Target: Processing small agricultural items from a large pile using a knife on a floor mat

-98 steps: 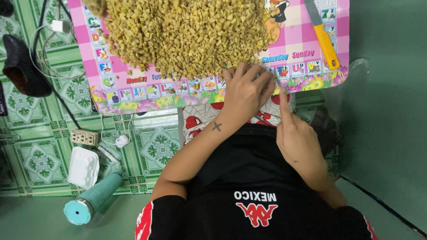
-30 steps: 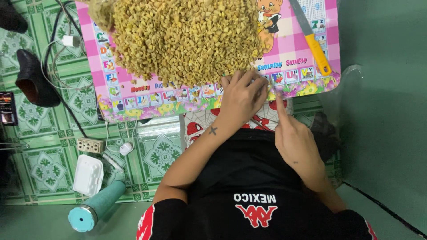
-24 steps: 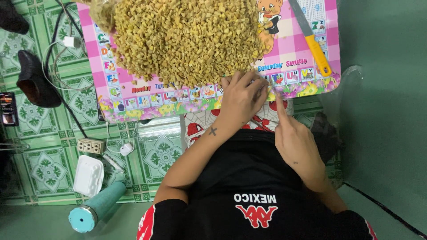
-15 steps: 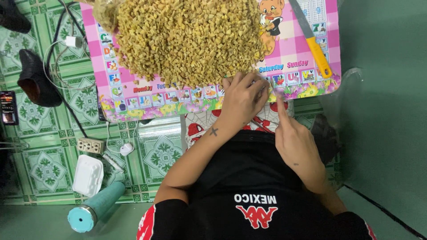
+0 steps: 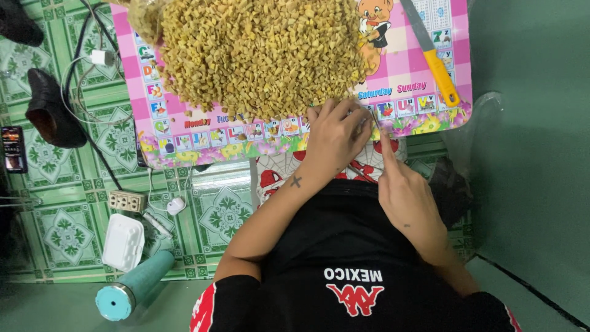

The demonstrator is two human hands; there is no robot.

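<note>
hands at the edge of a heap of yellow bits

nearest the camera is a black shirt (image 5: 344, 264), and off to the left on the green tiled floor (image 5: 61, 233) lie a teal bottle (image 5: 132, 289) and a white box (image 5: 123, 241). the left hand (image 5: 335, 135) rests palm down on the near edge of a pink mat (image 5: 393, 67), fingers curled loosely over the rim of the heap (image 5: 258, 55); i cannot tell whether it pinches anything. the right hand (image 5: 409, 197) is apart from it, forefinger pointing up at the mat's edge, other fingers folded, holding nothing visible. the heap of small yellow bits covers the mat's middle. farther right lies a yellow-handled knife (image 5: 433, 55).
</note>
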